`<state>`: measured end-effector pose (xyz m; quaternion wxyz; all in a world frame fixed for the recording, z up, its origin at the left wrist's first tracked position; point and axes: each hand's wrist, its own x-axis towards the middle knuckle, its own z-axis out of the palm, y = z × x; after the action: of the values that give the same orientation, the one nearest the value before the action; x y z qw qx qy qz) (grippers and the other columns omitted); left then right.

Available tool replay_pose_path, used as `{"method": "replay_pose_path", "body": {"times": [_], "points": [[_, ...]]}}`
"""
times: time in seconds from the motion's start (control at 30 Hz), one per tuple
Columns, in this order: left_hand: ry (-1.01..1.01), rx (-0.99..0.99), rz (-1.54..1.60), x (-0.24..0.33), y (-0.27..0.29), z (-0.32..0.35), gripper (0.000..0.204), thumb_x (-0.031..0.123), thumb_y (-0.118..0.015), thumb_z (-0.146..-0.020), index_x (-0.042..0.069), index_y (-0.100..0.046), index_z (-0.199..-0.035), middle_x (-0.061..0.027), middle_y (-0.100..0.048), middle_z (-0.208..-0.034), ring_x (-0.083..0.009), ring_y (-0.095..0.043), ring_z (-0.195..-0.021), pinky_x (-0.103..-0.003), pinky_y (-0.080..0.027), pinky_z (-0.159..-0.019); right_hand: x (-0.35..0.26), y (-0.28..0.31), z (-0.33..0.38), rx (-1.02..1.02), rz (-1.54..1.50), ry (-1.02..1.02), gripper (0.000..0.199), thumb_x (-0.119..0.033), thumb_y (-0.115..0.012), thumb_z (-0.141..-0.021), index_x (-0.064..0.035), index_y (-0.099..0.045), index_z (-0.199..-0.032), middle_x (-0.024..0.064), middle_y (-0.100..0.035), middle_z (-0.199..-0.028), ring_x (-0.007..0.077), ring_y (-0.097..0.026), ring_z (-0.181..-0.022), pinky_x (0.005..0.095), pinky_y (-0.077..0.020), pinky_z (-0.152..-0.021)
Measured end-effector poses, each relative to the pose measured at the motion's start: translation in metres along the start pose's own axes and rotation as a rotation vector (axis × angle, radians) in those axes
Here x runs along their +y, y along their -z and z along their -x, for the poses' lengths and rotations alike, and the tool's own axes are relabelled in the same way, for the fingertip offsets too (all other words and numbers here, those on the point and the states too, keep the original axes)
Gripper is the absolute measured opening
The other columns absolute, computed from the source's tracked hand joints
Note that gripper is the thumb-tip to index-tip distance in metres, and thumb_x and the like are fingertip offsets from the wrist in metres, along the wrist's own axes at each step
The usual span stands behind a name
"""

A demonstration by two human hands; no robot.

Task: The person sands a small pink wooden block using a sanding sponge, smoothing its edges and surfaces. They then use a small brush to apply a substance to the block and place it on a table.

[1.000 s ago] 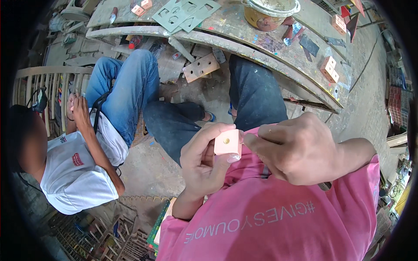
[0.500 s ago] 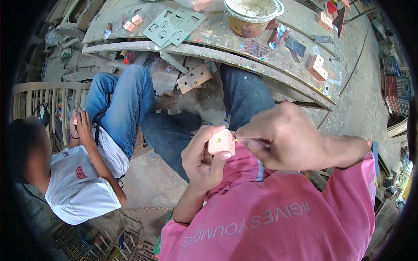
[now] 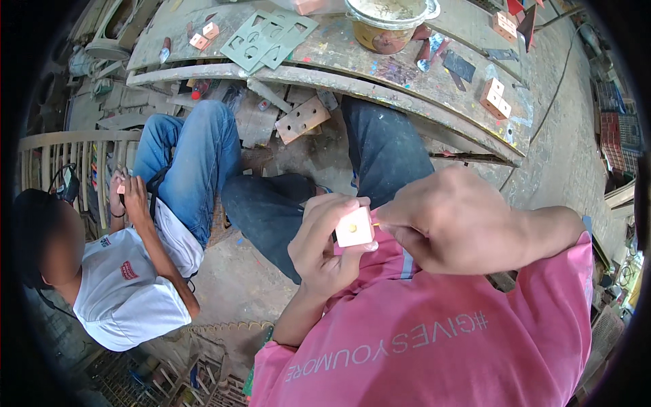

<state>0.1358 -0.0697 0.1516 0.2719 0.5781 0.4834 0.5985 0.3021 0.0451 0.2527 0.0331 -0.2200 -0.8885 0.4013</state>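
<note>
My left hand (image 3: 324, 254) grips a small peach-coloured cube (image 3: 349, 237) between thumb and fingers, in front of my pink shirt. One face of the cube, turned up to view, bears a round yellow dot. My right hand (image 3: 461, 227) is closed in a pinch on a thin stick-like tool (image 3: 377, 224), most of it hidden by the fingers. Its yellow-orange tip is at the cube's right side; whether it touches the cube I cannot tell.
Ahead stands a paint-spotted workbench (image 3: 325, 61) with green-grey stencil sheets (image 3: 268, 41), a bucket (image 3: 386, 34), scrapers (image 3: 430, 51) and several peach cubes (image 3: 496, 98). A board with holes (image 3: 302, 121) lies beneath. At left, a co-worker (image 3: 132, 292) in white sits holding a small peach piece.
Both hands have shifted slightly to the right and down. The cube is turned a little, its dotted face now more squarely toward view. The tool's tip stays beside the cube.
</note>
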Motion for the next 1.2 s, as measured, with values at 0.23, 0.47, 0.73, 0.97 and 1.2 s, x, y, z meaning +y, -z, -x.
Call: {"method": "replay_pose_path", "body": {"times": [0.23, 0.47, 0.73, 0.97, 1.2], "points": [[0.125, 0.123, 0.535, -0.013, -0.009, 0.009, 0.045, -0.012, -0.07, -0.075, -0.004, -0.048, -0.114, -0.0238, -0.055, -0.117, -0.0328, -0.062, -0.103, -0.03, -0.06, -0.069, 0.018, -0.001, 0.001, 0.283, -0.633, -0.258, 0.023, 0.0, -0.069, -0.08, -0.001, -0.066, -0.104, -0.003, -0.051, -0.066, 0.0048, -0.045, -0.056, 0.0227, -0.035, -0.05], [0.156, 0.041, 0.631, -0.002, -0.016, 0.0, 0.038, -0.005, -0.067, -0.083, -0.004, -0.046, -0.115, -0.0246, -0.056, -0.116, -0.0341, -0.06, -0.109, -0.039, -0.055, -0.087, 0.036, -0.043, -0.023, 0.645, -0.579, -0.112, 0.062, -0.012, -0.085, -0.07, -0.0044, -0.054, -0.122, -0.008, -0.038, -0.074, 0.001, -0.032, -0.062, 0.0192, -0.0226, -0.053], [0.118, 0.052, 0.577, 0.0, -0.016, 0.0, 0.04, 0.0, -0.071, -0.08, -0.004, -0.048, -0.113, -0.0237, -0.059, -0.11, -0.0294, -0.059, -0.106, -0.038, -0.049, -0.09, 0.034, -0.03, -0.02, 0.765, -0.485, -0.224, 0.044, -0.006, -0.077, -0.078, -0.0048, -0.055, -0.117, -0.0097, -0.035, -0.07, -0.0002, -0.029, -0.062, 0.0173, -0.0212, -0.054], [0.102, 0.096, 0.65, 0.004, -0.015, -0.007, 0.046, -0.006, -0.073, -0.077, -0.003, -0.047, -0.114, -0.0259, -0.057, -0.114, -0.0288, -0.059, -0.11, -0.036, -0.05, -0.091, 0.027, -0.026, -0.001, 0.655, -0.736, -0.148, 0.031, -0.005, -0.07, -0.084, 0.0001, -0.055, -0.111, -0.0046, -0.048, -0.078, -0.0008, -0.038, -0.063, 0.0169, -0.0264, -0.055], [0.033, 0.084, 0.611, 0.005, -0.013, -0.012, 0.047, -0.006, -0.073, -0.076, -0.002, -0.047, -0.115, -0.0251, -0.057, -0.115, -0.0301, -0.058, -0.111, -0.04, -0.048, -0.094, 0.012, -0.025, 0.012, 0.546, -0.751, -0.145, 0.022, -0.01, -0.064, -0.089, 0.0019, -0.059, -0.107, -0.0032, -0.049, -0.073, 0.0025, -0.036, -0.058, 0.0194, -0.0277, -0.052]]}}
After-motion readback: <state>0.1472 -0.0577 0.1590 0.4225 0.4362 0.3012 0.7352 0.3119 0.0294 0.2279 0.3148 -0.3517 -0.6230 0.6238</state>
